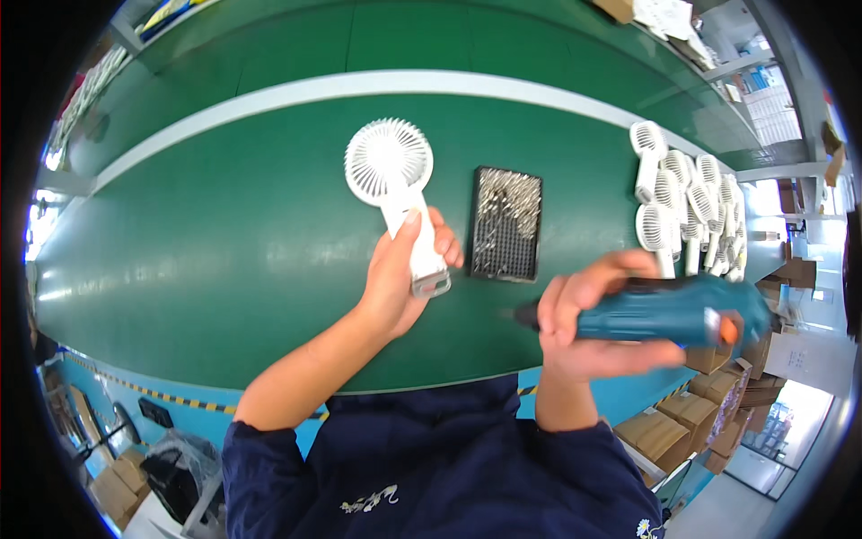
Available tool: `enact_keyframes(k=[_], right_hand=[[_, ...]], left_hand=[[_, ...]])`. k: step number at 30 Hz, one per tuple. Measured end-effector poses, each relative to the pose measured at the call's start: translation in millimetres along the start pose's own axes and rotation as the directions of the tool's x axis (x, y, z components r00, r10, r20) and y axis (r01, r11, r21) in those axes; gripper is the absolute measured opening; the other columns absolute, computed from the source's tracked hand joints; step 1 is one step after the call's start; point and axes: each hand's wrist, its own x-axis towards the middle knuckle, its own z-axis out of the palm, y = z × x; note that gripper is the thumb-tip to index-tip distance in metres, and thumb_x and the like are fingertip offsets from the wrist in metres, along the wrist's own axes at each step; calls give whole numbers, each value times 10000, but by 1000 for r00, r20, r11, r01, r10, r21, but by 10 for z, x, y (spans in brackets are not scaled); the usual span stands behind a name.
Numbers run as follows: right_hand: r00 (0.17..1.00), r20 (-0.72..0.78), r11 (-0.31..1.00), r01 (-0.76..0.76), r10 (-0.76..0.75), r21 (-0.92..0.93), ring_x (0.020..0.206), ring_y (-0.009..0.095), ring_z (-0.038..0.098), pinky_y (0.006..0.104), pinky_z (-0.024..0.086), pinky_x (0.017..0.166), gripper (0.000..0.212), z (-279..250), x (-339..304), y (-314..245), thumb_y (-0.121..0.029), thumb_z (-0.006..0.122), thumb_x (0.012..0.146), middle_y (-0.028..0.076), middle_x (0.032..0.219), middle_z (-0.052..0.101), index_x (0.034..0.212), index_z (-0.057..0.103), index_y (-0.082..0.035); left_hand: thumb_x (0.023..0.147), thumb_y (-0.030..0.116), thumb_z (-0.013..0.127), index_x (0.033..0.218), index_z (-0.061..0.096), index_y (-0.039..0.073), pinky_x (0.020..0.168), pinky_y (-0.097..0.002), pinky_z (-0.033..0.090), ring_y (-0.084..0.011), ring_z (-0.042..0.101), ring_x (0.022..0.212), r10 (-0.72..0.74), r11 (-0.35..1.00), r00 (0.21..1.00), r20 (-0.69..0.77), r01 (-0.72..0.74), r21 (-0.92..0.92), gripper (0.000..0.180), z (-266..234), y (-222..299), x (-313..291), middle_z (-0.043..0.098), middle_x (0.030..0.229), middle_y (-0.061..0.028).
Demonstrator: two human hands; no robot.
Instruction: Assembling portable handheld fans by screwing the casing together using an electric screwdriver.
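A white handheld fan (388, 162) lies in my left hand (400, 265), its round grille pointing away from me over the green table. The fingers of that hand wrap round the fan's handle, and a clear loop-like end sticks out below them. My right hand (588, 314) grips a teal electric screwdriver (651, 312) that lies almost level, with its dark tip toward the left. Motion blurs the tool and part of the hand. Between the two hands stands a black screw tray (505, 260) with many small silvery screws in its far part.
Several white handheld fans (664, 189) are gathered at the right end of the green table (224, 234). A white strip (359, 83) runs across the table beyond my hands. Cardboard boxes (687, 418) stand below at the right.
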Motion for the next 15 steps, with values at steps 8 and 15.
enact_keyframes(k=[8,15], right_hand=[[830,-121,803,-558,545,-208,498,44,487,214,389,439,306,244,-493,308,-156,780,791,-6,691,565,989,575,-47],[748,-109,747,-663,655,-60,435,41,458,210,357,385,214,66,-562,223,-165,696,873,-12,614,523,950,555,-24]], left_hand=[[959,379,502,1099,409,99,756,-332,437,-193,496,826,297,941,955,-9,-291,170,326,362,-18,-438,528,854,-65],[1027,260,414,907,441,101,645,-269,398,-74,356,569,317,927,946,-66,-324,-189,202,600,139,-251,366,695,29]])
